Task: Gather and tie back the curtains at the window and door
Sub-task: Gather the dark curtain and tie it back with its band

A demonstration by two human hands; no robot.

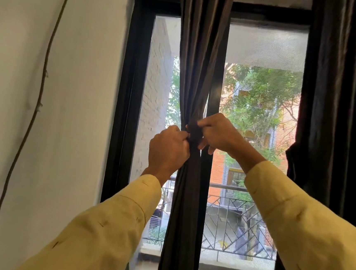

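Note:
A dark brown curtain (200, 57) hangs down the middle of the window, gathered into a narrow bunch with a knot (194, 132) at hand height. My left hand (168, 150) grips the fabric just left of and below the knot, fingers curled round it. From the right, my right hand (217, 134) pinches the knot with fingertips and thumb. A second dark curtain (334, 109) hangs loose at the right edge of the window.
The black window frame (131, 87) borders a mesh-screened pane with a balcony railing (235, 226) outside. A white wall (72, 104) lies to the left, with a thin cable (35, 105) running down it.

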